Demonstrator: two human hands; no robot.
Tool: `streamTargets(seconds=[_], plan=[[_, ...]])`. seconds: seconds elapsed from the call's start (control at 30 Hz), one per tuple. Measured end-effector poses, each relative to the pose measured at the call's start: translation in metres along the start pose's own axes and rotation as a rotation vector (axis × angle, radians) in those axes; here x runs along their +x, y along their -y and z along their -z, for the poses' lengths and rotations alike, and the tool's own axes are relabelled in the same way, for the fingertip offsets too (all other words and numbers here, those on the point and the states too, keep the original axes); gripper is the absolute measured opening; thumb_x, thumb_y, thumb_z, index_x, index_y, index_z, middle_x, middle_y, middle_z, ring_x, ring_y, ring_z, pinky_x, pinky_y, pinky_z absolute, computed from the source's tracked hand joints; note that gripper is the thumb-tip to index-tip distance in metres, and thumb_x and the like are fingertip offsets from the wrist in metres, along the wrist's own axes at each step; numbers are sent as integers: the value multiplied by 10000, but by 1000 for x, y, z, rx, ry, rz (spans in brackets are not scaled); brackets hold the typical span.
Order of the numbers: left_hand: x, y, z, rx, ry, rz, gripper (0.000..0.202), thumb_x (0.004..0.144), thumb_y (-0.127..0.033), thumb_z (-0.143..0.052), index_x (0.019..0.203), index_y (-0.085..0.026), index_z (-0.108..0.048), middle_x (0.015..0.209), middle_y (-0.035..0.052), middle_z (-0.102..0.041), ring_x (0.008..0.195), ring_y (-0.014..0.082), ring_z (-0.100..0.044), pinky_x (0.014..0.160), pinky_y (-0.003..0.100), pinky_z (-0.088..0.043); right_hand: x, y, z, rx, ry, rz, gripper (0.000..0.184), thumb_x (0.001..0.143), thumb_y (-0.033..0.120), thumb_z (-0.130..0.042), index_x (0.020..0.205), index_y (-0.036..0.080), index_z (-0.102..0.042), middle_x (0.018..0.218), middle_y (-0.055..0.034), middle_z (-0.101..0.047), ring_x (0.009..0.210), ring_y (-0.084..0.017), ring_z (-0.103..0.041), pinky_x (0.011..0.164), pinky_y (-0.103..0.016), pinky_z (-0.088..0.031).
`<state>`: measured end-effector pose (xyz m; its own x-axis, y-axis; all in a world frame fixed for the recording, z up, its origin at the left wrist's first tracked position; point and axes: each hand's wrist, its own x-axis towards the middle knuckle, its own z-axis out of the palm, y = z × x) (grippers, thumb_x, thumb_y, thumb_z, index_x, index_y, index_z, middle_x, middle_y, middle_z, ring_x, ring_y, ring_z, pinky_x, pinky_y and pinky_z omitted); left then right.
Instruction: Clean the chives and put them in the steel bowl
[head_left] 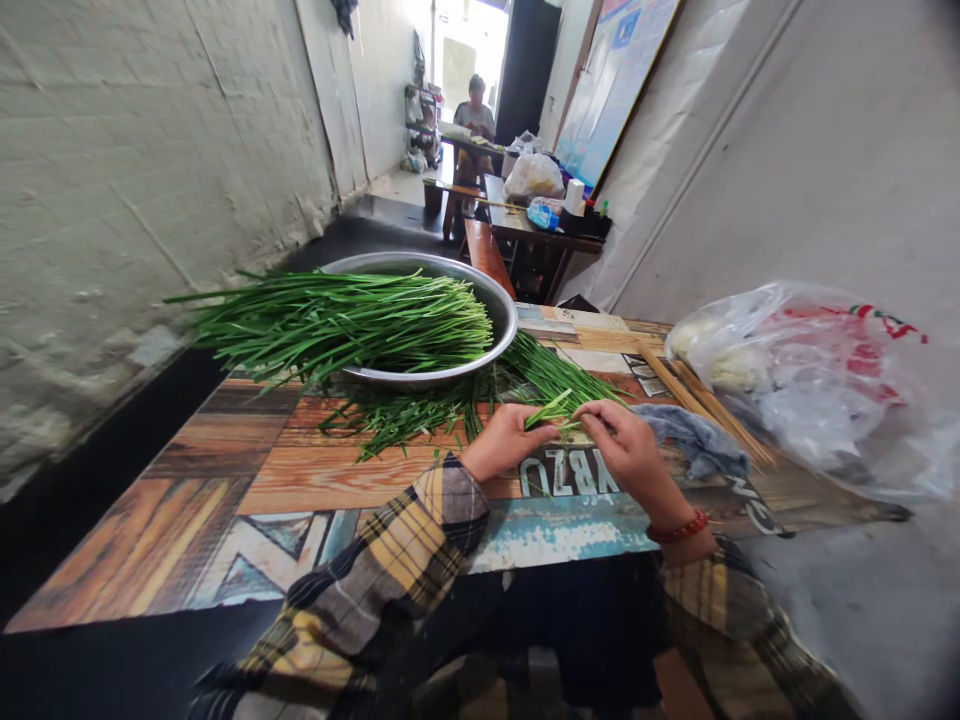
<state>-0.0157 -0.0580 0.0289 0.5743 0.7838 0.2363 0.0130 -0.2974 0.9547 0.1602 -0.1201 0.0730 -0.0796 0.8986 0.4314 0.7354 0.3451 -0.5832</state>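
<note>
My left hand and my right hand meet over the patterned table, both pinched on a short green chive stalk between them. Just beyond the hands lies a loose heap of chives on the table. Behind that, a wide metal basin carries a large bundle of long chives whose tips hang out over its left rim. A red bead bracelet sits on my right wrist.
A blue-grey cloth and wooden sticks lie to the right, next to clear plastic bags with pale contents. A white wall runs along the left. Further back, a person sits at another cluttered table.
</note>
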Motion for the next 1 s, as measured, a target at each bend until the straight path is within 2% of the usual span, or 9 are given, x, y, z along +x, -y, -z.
streamTargets(seconds=[0.1, 0.17, 0.3, 0.53, 0.6, 0.73, 0.8, 0.9, 1.0], plan=[[0, -1, 0, 21, -32, 6, 250, 785, -325, -604, 668, -109, -652, 599, -17, -531, 578, 103, -431, 563, 219, -348, 0, 0, -9, 83, 1, -88, 216, 894, 358, -488, 978, 194, -602, 848, -51, -668, 770, -183, -620, 720, -308, -477], [0, -3, 1, 19, -40, -3, 247, 785, -323, -598, 673, -110, -651, 604, -14, -530, 585, 106, -429, 571, 223, -350, -1, 0, -15, 133, 27, -119, 303, 853, 361, -560, 1105, 192, -561, 879, -50, -671, 741, -175, -622, 699, -305, -488], [-1, -6, 1, 46, -55, -9, 253, 775, -321, -598, 629, -116, -625, 579, -20, -495, 577, 102, -405, 553, 218, -330, -3, -3, -17, 96, 0, -74, 371, 831, 306, -578, 1184, 200, -536, 843, -35, -658, 718, -166, -605, 720, -316, -493], [0, -2, 0, 118, -94, -4, 266, 775, -325, -592, 614, -115, -616, 551, -37, -441, 567, 92, -374, 527, 207, -299, -3, -28, 6, -10, -204, -144, 249, 856, 305, -535, 1065, 215, -637, 789, -53, -640, 667, -183, -573, 630, -330, -471], [1, -1, 0, 118, -97, -3, 261, 776, -316, -591, 615, -113, -621, 547, -39, -441, 564, 91, -375, 524, 207, -297, -3, -28, 11, -38, -182, -110, 203, 871, 318, -526, 973, 219, -671, 833, -71, -654, 714, -197, -589, 632, -335, -470], [0, -2, 0, 98, -71, -3, 246, 778, -298, -589, 612, -117, -612, 563, -35, -461, 566, 91, -381, 535, 211, -299, -1, -19, 10, -59, -62, 61, 212, 897, 319, -509, 981, 221, -678, 963, -78, -672, 927, -220, -603, 826, -375, -472], [0, -3, 1, 97, -61, -9, 235, 779, -287, -589, 618, -117, -608, 577, -31, -472, 577, 93, -388, 549, 213, -306, 0, -14, 5, -83, -1, 111, 192, 889, 317, -529, 947, 219, -684, 939, -78, -676, 929, -222, -599, 871, -392, -454], [-1, -4, 1, 108, -71, -3, 222, 778, -272, -585, 618, -118, -599, 575, -34, -462, 581, 93, -388, 556, 214, -308, 0, -10, -6, -67, 13, 95, 174, 876, 312, -547, 840, 213, -686, 850, -67, -673, 862, -212, -600, 843, -386, -452], [0, -5, 1, 107, -93, 4, 207, 765, -263, -594, 614, -121, -595, 564, -39, -456, 571, 91, -387, 550, 212, -310, -2, -9, -18, 97, -61, -36, 171, 854, 335, -575, 823, 207, -684, 849, -59, -669, 831, -195, -599, 762, -340, -465]])
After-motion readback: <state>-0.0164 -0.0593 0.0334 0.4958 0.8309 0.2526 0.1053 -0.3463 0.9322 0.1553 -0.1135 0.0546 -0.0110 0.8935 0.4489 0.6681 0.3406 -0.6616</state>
